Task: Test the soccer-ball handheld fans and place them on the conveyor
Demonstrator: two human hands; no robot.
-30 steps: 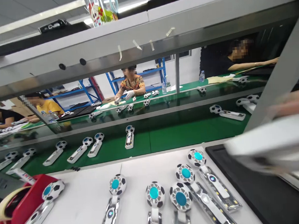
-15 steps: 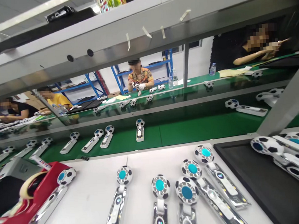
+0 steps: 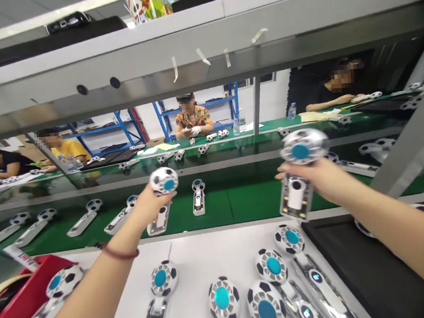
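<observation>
My left hand [image 3: 150,202] is closed round the neck of a football-headed device [image 3: 163,181], held above the green conveyor belt [image 3: 251,195] at centre left. On the right, my right hand [image 3: 313,173] grips another football-headed device [image 3: 296,199], its ball blurred and its clear lower body hanging down. Between the two hands a similar device [image 3: 199,198] lies on the belt. Nearer me, several more with blue discs and small lit displays, one of them a front device [image 3: 223,298], lie on the white table [image 3: 190,257].
A red tape dispenser [image 3: 17,308] stands at the lower left, a black tray [image 3: 344,261] at the lower right. Slanted metal posts and a grey shelf [image 3: 196,39] frame the belt. Several people sit at the far side.
Both my hands have come into view over the belt, each with a device in it. The view has shifted slightly. The far right person's arms are lower.
</observation>
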